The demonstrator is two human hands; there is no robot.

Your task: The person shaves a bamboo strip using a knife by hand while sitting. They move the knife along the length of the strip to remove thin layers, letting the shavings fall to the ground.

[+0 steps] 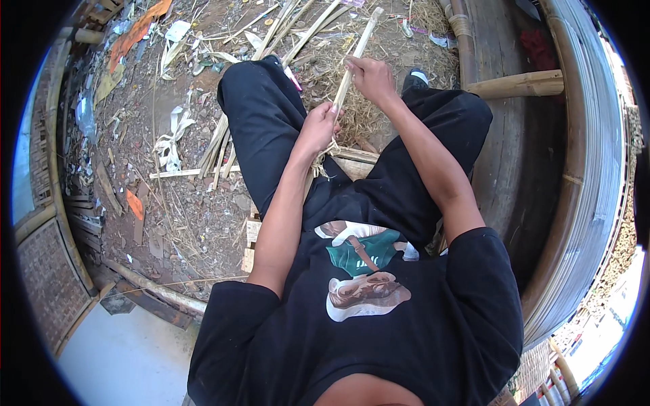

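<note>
A long, pale bamboo strip (366, 34) slants up and away from between my knees. My left hand (319, 127) is closed around its lower part. Higher up, my right hand (372, 79) has its fingers curled, with thumb and fingertips pinched against the strip's right side. Whether a small tool is also in those fingers cannot be made out. Thin curled shavings (319, 164) hang below my left hand, over my lap. A wooden block (357, 157) lies between my thighs.
More bamboo strips (306, 37) lie on the ground ahead, and a bundle (218, 150) is left of my left knee. Dry fibres (369, 115) and litter cover the dirt. A bamboo post (518, 85) and a plank structure (504, 183) stand close on the right.
</note>
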